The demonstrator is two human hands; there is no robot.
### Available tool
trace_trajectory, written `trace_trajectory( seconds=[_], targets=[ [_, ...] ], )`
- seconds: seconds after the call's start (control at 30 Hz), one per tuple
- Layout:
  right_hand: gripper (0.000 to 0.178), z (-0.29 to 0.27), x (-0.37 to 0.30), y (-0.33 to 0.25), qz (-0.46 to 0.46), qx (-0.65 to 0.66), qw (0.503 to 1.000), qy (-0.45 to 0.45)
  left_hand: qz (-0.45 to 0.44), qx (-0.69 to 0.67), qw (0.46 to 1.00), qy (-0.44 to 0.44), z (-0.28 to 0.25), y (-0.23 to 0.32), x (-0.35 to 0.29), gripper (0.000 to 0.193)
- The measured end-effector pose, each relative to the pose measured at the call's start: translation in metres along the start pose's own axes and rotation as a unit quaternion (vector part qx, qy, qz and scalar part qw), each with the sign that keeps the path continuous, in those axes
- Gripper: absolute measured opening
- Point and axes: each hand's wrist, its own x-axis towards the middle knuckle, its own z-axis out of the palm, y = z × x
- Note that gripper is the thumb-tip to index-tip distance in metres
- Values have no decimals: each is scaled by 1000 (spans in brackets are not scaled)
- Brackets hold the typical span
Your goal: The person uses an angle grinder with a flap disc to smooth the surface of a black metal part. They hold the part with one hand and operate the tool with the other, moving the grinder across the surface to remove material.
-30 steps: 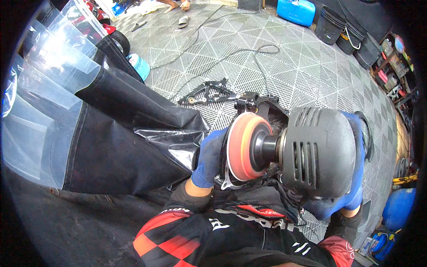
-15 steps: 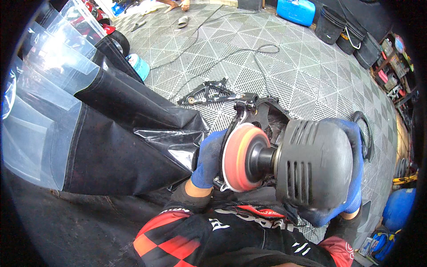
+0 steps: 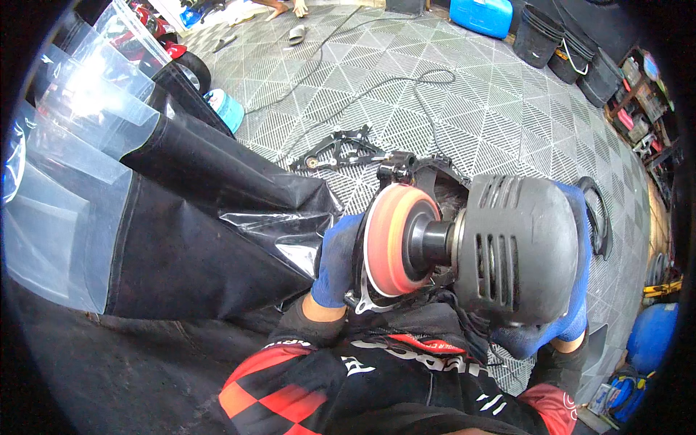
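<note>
A black power polisher (image 3: 518, 250) spans the middle of the view, its orange-red foam pad (image 3: 391, 243) facing left. Wrapped around the machine's right and lower side is my right hand (image 3: 578, 290), in a blue glove; the body hides most of its fingers. My left hand (image 3: 335, 262), also blue-gloved, grips a dark part with a pale metal edge (image 3: 371, 304) close against the pad's left face. The pad covers most of that part, and whether they touch cannot be told. Beyond them, a black openwork frame piece (image 3: 337, 152) lies on the floor.
Black sheeting with clear plastic panels (image 3: 210, 217) drapes along my left. A cable (image 3: 377, 87) loops across the patterned floor (image 3: 507, 116). Black buckets (image 3: 538, 40) and a blue jerrycan (image 3: 481, 16) stand far right. A black curved part (image 3: 597, 217) lies right of the polisher. Another person's hand (image 3: 299, 8) shows far off.
The polisher and pad have shifted slightly up and away from me. More of the part's pale metal edge shows below the pad. Both hands keep their hold.
</note>
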Motion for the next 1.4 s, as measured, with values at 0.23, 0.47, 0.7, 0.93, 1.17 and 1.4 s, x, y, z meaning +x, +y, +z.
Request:
trace_trajectory(
  seconds=[0.23, 0.47, 0.7, 0.93, 1.17, 1.4],
  targets=[
    [125, 13, -4, 4, 24, 12, 996, 82, -2, 64, 997, -38, 1, -11, 0, 28],
    [119, 10, 1, 15, -22, -3, 999, 38, 8, -49, 999, -14, -9, 23, 4, 39],
    [119, 2, -2, 17, -29, -41, 998, 47, 47, 6, 998, -31, -10, 29, 10, 42],
    [129, -3, -5, 17, -43, -26, 998, 24, 19, -81, 996, -25, -14, 24, 6, 35],
    [137, 0, -1, 4, -74, -1, 997, 0, 106, -24, 994, -16, -10, 15, 7, 33],
    [137, -3, -8, 19, -82, -55, 995, -15, 82, -2, 996, -26, -14, 17, 5, 34]
  ],
)
